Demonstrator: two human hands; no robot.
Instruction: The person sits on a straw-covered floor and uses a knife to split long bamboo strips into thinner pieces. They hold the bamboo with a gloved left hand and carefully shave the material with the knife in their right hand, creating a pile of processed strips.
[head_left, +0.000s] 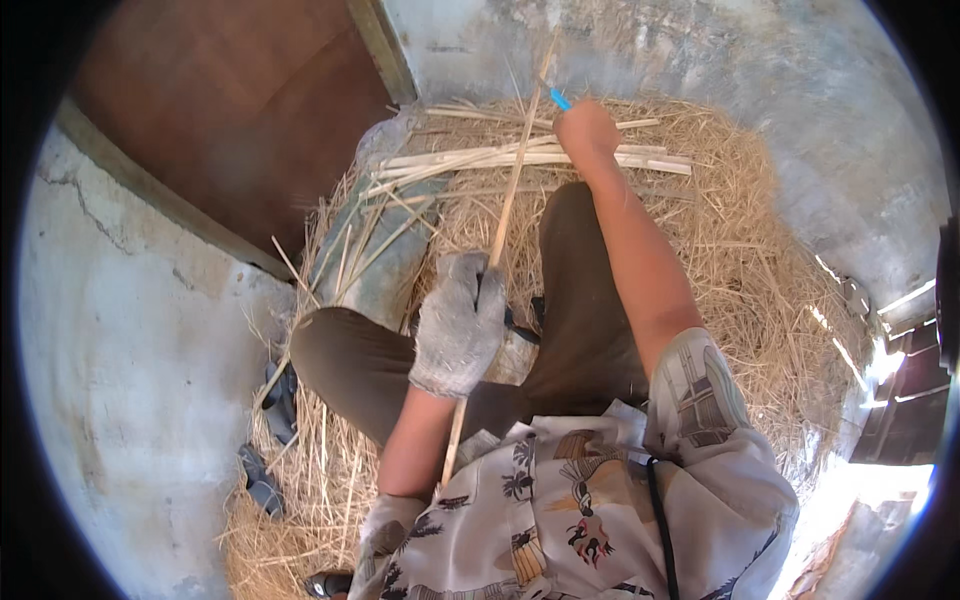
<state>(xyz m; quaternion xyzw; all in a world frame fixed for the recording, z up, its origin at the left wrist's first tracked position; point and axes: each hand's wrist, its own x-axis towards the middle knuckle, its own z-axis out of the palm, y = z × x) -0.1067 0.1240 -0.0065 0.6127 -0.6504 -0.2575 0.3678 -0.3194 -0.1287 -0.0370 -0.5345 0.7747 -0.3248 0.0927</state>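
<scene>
My left hand (460, 320), in a grey-white work glove, is closed around a long, thin bamboo strip (515, 175). The strip slants from against my shirt, under my left forearm, up past my knees toward the far wall. Farther off, my bare right hand (588, 132) makes a fist around a blue-handled tool (560, 98). The tool's blue end points up and left, close beside the far part of the strip. Its working end is too small to make out, so I cannot tell whether it touches the strip.
Beyond my crossed legs, several pale split strips (630, 157) lie across a bed of straw-like shavings (740, 240). Thinner slivers lie over a grey-green sack-like shape (385, 240). Dark sandals (262, 480) lie at left. Plastered walls (130, 330) and a brown door panel (230, 100) surround me.
</scene>
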